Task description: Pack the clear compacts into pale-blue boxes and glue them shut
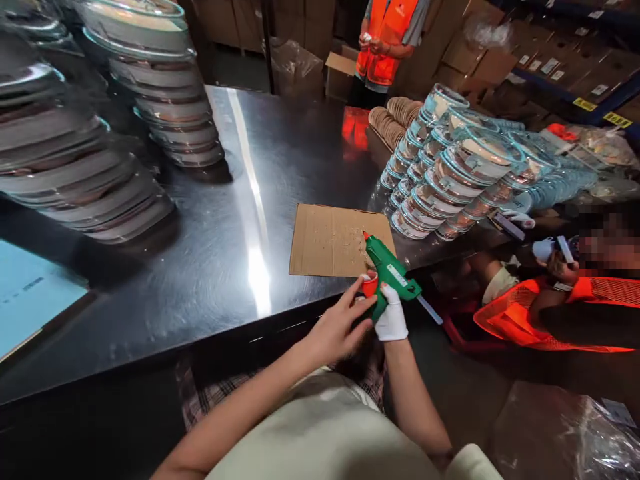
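A green glue gun with an orange tip and a red trigger is in my right hand, which wears a white glove and is closed round the handle. A pale glue stick pokes out of the gun's back end. My bare left hand is beside the trigger, fingers stretched out and apart, with the fingertips at or against the gun; exact contact is hard to tell. Beneath the nozzle, a flat cardboard sheet with glue marks lies on the metal table.
Tall stacks of round clear-wrapped packs stand at left; similar stacks stand at right. A light-blue sheet lies at the left edge. One person in an orange vest stands behind the table, another sits at right.
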Demonstrator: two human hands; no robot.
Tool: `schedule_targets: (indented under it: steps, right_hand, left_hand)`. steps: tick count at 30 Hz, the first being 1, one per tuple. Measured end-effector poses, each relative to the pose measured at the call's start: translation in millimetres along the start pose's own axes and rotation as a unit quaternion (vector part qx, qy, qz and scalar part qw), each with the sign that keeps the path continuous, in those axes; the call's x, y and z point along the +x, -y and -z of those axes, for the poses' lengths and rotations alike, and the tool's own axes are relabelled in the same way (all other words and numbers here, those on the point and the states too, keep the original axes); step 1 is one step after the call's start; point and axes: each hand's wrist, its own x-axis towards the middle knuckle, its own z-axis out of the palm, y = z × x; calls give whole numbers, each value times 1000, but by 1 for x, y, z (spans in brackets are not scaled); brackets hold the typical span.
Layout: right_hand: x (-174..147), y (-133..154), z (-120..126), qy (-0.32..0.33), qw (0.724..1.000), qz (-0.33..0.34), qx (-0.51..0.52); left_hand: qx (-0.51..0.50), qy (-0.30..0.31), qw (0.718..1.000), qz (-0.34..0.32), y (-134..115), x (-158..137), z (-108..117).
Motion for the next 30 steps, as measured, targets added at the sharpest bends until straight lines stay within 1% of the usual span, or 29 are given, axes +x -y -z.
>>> schedule_targets:
  steps: [2,3,4,6,8,9,11,13,15,20,25,30]
  right_hand:
    - [4,17,20,0,997,-57,49]
    - [5,25,29,-4,993,-88,75]
    - [5,34,36,-4,989,-116,96]
    - [4,47,47,9,983,-156,101]
    - [0,53,50,30,985,-165,50]
    - [-1,54,50,34,988,-151,16]
    - [-2,52,48,32,993,-101,-55]
    - [2,48,43,28,992,-56,-113]
    - [8,42,39,27,986,-51,-155]
    - [26,31,34,10,974,-91,-206]
    - [38,28,36,13,964,-85,-253]
    - [49,31,37,17,945,-86,-315]
  left_hand:
    - [47,-36,998,14,21,3,28]
    - [89,-55,994,28,36,6,43]
    - [137,-59,988,35,52,9,55]
    - [221,-15,975,27,82,12,69]
    - [283,32,958,26,100,11,68]
    - [311,45,949,31,104,9,62]
    - [364,48,929,48,103,5,48]
    - [406,41,911,64,96,4,35]
    - [424,32,902,69,89,5,29]
    - [412,-2,909,57,87,4,31]
    - [403,-39,914,20,88,0,31]
    - [398,-40,917,8,91,-2,29]
